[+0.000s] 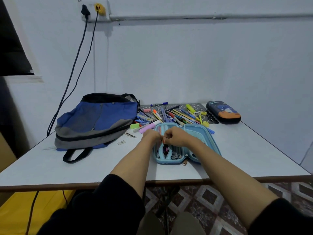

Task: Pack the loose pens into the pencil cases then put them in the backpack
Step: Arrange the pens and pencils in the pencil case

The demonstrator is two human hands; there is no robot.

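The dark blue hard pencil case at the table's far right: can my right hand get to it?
Probably yes. Nothing tall lies between the right hand, at the open light blue pencil case, and the dark blue hard pencil case, mostly bare white table.

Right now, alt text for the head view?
A person's left hand and right hand, fingers curled, work at an open light-blue pencil case on a white table; what they hold is unclear. Behind lie a pile of loose coloured pens, a blue-and-grey backpack at left, a closed dark hard-shell pencil case at right.
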